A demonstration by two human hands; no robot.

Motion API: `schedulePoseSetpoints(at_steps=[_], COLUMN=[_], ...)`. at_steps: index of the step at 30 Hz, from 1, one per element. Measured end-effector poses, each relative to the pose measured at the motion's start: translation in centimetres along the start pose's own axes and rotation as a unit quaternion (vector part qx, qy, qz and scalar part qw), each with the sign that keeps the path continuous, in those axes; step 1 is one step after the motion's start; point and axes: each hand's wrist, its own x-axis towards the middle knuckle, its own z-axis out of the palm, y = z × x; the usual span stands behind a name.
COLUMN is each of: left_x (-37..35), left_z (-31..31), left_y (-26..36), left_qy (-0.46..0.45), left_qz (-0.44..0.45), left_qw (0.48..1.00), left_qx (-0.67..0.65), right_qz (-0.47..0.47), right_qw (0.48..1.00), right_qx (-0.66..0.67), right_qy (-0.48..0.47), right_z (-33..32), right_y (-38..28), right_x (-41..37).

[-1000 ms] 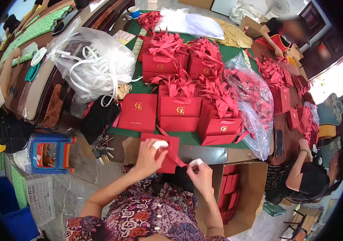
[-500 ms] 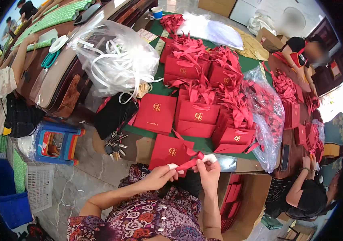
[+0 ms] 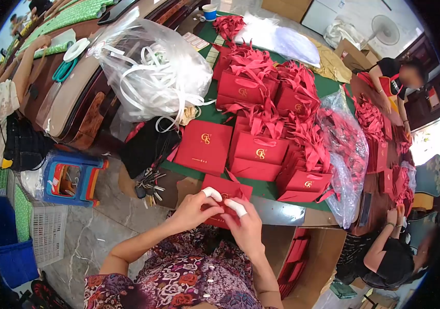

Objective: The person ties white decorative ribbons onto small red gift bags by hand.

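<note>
Red bag (image 3: 224,184) under left hand (image 3: 195,208) and right hand (image 3: 246,225)

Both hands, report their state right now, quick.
Left hand: fingers curled at the front of the red bag; its grip cannot be told.
Right hand: fingers bent at the same bag; whether it pinches anything cannot be told.

The person wears a shirt (image 3: 184,275) of purple and dark red cloth, which is full of flowers in orange-red and of pale leaf shapes. Small, round, pale buttons (image 3: 209,281) go down its front. At its nine o'clock, I see the sleeve (image 3: 109,291) in the same print, and it is short, so the forearm is bare. The left hand (image 3: 195,210) has a white cover (image 3: 212,194) on one finger, and the right hand (image 3: 246,226) has also one white wrap (image 3: 236,207).
</note>
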Motion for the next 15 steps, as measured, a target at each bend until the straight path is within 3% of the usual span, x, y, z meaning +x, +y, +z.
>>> schedulePoseSetpoints(at_steps=[3, 8, 11, 12, 15], left_x=[0.2, 0.9, 2.4, 2.8, 3.8], left_z=[-0.7, -1.8, -2.3, -2.4, -2.2], left_y=[-0.1, -1.7, -2.7, -2.7, -2.8], left_qy=[0.004, -0.021, 0.142, 0.141, 0.083], left_qz=[-0.004, -0.021, 0.126, 0.126, 0.150], left_qw=[1.000, 0.999, 0.958, 0.958, 0.911], left_qx=[-0.018, -0.027, 0.215, 0.215, 0.376], right_qz=[0.068, 0.076, 0.095, 0.102, 0.141], right_qw=[0.993, 0.990, 0.990, 0.990, 0.985], right_qx=[0.094, 0.118, 0.108, 0.098, 0.096], right_qy=[-0.030, -0.007, 0.014, 0.029, 0.030], right_z=[1.6, 3.0, 3.5, 3.7, 4.5], right_y=[0.3, 0.8, 1.2, 1.4, 1.8], right_x=[0.2, 0.3, 0.2, 0.2, -0.1])
